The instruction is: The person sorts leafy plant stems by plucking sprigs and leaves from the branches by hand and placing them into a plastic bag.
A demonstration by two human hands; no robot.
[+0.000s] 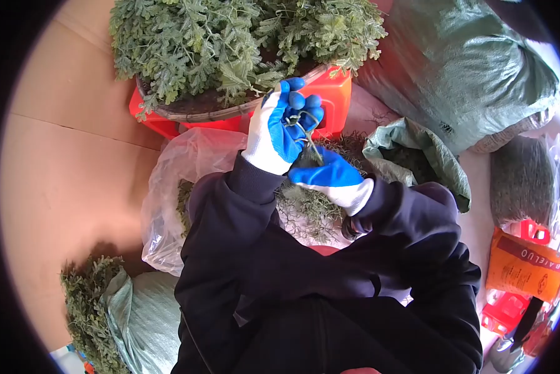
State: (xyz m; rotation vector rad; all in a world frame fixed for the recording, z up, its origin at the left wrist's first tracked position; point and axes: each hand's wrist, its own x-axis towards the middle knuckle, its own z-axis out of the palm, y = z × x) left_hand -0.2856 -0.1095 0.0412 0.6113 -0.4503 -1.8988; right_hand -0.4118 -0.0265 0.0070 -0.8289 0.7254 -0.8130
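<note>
My left hand (275, 131), in a white glove with a blue coated palm, is turned palm up with its fingers curled. A thin, pale, looped plant stem (311, 144) lies across that palm and under the curled fingers. My right hand (331, 177), gloved the same way, is just below and to the right, closed on the stem's lower end; its fingertips are partly hidden. Beneath both hands is a pile of loose, thin green sprigs (317, 209). Beyond them, a wide basket (214, 115) heaped with feathery green plants (193, 50) rests on a red plastic stool (333, 100).
A clear plastic bag (168, 206) lies to the left. An open green woven sack (442, 165) stands at right, below a large full sack (448, 68). Another sack (146, 318) with plants is at lower left. An orange bag (526, 265) lies far right.
</note>
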